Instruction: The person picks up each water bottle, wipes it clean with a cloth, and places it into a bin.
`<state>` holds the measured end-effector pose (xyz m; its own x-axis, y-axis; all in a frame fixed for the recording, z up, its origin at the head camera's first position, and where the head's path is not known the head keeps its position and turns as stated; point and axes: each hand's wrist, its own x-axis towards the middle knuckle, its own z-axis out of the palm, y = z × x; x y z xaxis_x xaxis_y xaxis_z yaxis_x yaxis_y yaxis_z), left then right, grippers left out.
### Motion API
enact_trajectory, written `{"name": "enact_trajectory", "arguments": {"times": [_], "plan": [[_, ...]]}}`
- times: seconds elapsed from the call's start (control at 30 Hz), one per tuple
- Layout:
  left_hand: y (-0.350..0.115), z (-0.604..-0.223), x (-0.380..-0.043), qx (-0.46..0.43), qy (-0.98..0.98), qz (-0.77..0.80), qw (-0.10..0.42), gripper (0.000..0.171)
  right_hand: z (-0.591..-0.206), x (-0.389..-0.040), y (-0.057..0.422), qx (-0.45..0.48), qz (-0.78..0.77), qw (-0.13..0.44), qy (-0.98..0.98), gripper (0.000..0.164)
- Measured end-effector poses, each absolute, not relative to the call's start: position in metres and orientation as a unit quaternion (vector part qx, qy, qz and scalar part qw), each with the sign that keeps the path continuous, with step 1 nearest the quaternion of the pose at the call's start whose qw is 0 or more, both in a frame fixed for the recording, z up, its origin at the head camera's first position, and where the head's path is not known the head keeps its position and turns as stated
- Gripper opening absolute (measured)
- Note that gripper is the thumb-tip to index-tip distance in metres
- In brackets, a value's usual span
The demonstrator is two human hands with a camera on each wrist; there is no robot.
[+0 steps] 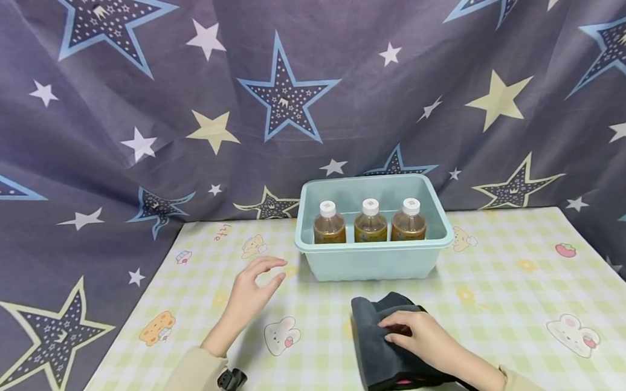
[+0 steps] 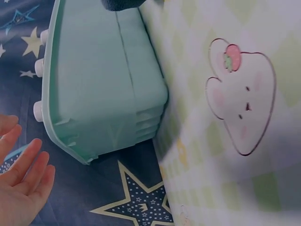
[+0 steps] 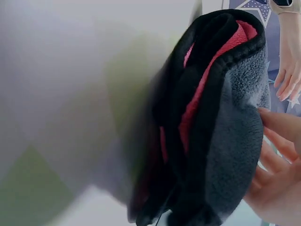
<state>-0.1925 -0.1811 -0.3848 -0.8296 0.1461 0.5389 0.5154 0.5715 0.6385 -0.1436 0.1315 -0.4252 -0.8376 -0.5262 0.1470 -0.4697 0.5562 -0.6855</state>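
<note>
A folded grey cloth (image 1: 380, 342) with black edging lies on the table in front of the bin. Its red inner layers show between the folds in the right wrist view. My right hand (image 1: 422, 340) rests on top of this cloth, fingertips touching the grey face with thumb and forefinger apart. To the left of the bin, my left hand (image 1: 250, 294) hovers over the table, fingers relaxed and holding nothing. Nearest to it is the light blue plastic bin (image 1: 369, 263). Three white-capped bottles, a left one (image 1: 329, 223), a middle one (image 1: 370, 222) and a right one (image 1: 408, 220), stand inside, their lower parts hidden.
A green-and-white checked tablecloth (image 1: 510, 291) with cartoon prints covers the table. Behind the table hangs a dark curtain (image 1: 362, 113) with stars, close to the bin's back. A small black device (image 1: 232, 381) sits at the left wrist.
</note>
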Motion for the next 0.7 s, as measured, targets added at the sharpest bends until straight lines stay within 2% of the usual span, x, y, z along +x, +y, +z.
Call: {"name": "enact_trajectory", "arguments": {"times": [0.4, 0.7], "plan": [[-0.183, -0.397, -0.184, -0.188, -0.88, -0.392, 0.188, 0.023, -0.428, -0.139, 0.136, -0.28, -0.353, 0.091, 0.888, 0.035], [-0.187, -0.401, -0.174, -0.205, -0.908, -0.329, 0.161, 0.025, -0.419, -0.136, 0.153, -0.26, -0.351, 0.057, 0.898, 0.035]]}}
